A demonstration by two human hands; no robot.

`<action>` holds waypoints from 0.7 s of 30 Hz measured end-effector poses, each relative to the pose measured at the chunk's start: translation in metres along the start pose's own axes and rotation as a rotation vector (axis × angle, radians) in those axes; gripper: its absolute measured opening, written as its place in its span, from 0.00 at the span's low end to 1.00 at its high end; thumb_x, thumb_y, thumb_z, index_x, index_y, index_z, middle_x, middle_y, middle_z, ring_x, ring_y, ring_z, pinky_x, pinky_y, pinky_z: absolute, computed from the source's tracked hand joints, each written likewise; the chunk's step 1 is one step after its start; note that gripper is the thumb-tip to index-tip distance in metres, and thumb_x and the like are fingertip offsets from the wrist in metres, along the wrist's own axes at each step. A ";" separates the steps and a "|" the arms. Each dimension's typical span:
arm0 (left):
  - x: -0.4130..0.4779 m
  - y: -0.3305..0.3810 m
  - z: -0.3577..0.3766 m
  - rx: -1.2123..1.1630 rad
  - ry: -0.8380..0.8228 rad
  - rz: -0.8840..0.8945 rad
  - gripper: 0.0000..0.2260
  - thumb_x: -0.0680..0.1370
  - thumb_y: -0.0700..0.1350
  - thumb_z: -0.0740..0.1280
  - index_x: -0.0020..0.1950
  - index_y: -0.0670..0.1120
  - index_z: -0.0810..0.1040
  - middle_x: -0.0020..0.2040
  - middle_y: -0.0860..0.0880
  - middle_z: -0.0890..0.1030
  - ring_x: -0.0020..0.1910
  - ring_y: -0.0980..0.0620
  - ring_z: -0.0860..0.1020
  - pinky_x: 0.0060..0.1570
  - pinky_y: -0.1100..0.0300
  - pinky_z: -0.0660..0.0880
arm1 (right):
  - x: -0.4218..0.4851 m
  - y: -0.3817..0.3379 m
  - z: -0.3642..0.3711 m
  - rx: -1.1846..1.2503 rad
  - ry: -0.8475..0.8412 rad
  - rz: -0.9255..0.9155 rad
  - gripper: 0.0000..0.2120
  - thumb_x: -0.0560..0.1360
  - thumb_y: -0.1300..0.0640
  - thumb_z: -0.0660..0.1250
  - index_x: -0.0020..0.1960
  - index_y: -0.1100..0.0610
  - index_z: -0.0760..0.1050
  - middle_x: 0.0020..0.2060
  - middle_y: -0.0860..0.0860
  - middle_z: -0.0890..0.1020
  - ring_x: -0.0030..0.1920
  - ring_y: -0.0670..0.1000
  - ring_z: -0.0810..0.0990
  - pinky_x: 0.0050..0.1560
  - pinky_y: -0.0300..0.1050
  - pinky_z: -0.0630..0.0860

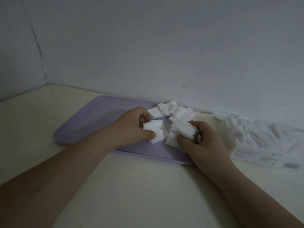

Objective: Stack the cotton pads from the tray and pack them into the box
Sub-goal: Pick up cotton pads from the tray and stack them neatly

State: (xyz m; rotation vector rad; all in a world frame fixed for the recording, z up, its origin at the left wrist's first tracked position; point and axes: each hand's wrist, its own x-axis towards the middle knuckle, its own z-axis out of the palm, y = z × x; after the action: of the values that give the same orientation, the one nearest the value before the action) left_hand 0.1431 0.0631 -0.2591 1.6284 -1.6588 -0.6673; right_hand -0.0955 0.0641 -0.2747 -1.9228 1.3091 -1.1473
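White cotton pads lie in a loose heap at the far right corner of a lilac tray, close against the grey wall, as I work over them with both hands in dim light. My left hand pinches a small bunch of pads, thumb pressed on its near face and fingers curled behind it; whether the bunch touches the tray floor I cannot tell. My right hand grips a thicker stack, thumb on the near side and fingers curled over the far side, at the tray's right end. Bunch and stack sit just beside each other, nearly touching, and the heap begins directly behind them. The tray rests flat on a cream bench, its far right corner near the wall. To the right of the tray, also on the bench, lies a crumpled clear wrapper with a printed label at its near edge, the print too blurred to read. I cannot tell whether this wrapper is the box.
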 end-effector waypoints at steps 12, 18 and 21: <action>0.002 -0.001 -0.002 -0.224 0.124 0.015 0.07 0.73 0.36 0.77 0.46 0.47 0.86 0.42 0.47 0.87 0.37 0.57 0.81 0.36 0.67 0.76 | 0.000 0.000 -0.001 0.010 0.026 0.027 0.15 0.73 0.56 0.76 0.54 0.43 0.76 0.43 0.36 0.83 0.44 0.29 0.79 0.41 0.22 0.70; 0.002 0.006 -0.011 -0.309 0.151 0.031 0.14 0.70 0.35 0.79 0.51 0.49 0.85 0.47 0.53 0.86 0.39 0.59 0.80 0.41 0.67 0.74 | 0.000 -0.002 -0.001 0.001 0.023 0.033 0.15 0.73 0.56 0.76 0.52 0.41 0.75 0.42 0.36 0.82 0.42 0.28 0.78 0.40 0.21 0.70; 0.000 0.016 -0.013 -0.534 0.171 0.051 0.14 0.70 0.33 0.78 0.50 0.49 0.84 0.46 0.53 0.86 0.38 0.58 0.82 0.40 0.66 0.77 | -0.001 -0.004 -0.001 0.009 0.029 0.025 0.15 0.73 0.57 0.76 0.49 0.40 0.74 0.42 0.36 0.82 0.41 0.29 0.78 0.40 0.22 0.70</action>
State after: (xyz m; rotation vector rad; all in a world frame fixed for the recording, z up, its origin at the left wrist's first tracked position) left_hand 0.1429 0.0653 -0.2389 1.2168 -1.2562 -0.8345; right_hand -0.0950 0.0662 -0.2711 -1.8845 1.3374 -1.1712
